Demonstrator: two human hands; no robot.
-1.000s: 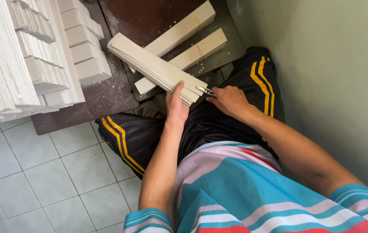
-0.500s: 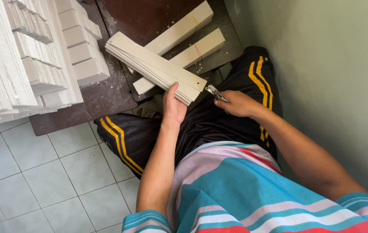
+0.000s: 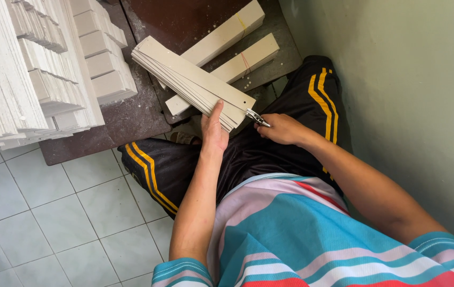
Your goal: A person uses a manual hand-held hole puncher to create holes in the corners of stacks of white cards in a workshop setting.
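My left hand (image 3: 214, 129) grips the near end of a fanned stack of long beige cardboard strips (image 3: 189, 78), which slants up to the left over my lap. My right hand (image 3: 282, 129) holds a small metal tool (image 3: 256, 117) whose tip touches the stack's near right corner, close to a small hole in the top strip. I sit on the floor in black trousers with yellow stripes (image 3: 152, 170) and a striped shirt.
Two banded bundles of beige strips (image 3: 227, 34) lie on a dark board ahead. Tall stacks of white and beige strips (image 3: 40, 69) fill the upper left. A green wall (image 3: 407, 79) stands close on the right. Pale floor tiles (image 3: 51, 212) spread at lower left.
My right hand has drawn back to the right of the stack's corner with the metal tool. The left hand keeps its hold and the stack is tilted much as before.
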